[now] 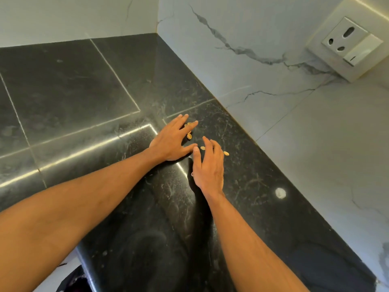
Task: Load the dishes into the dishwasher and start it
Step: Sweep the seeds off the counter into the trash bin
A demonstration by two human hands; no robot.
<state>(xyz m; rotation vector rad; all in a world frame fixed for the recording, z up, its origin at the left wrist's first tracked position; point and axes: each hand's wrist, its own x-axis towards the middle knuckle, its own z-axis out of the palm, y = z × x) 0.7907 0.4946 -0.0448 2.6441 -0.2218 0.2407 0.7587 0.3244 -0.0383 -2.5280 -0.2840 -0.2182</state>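
Observation:
Both of my hands rest over a black stone countertop (84, 85) in a corner. My left hand (171, 141) lies flat with fingers spread, its fingertips beside a few small yellow-orange scraps (189, 135). My right hand (208, 165) hovers just to the right, fingers loosely curved and apart, above more scraps (226, 153). Neither hand holds anything that I can see. No dishes and no dishwasher are in view.
White marble-pattern walls (263, 66) close the counter at the back and right. A white wall socket with a switch (348, 44) sits at the upper right. The counter's front edge (84, 260) runs at the lower left, with dark items below it.

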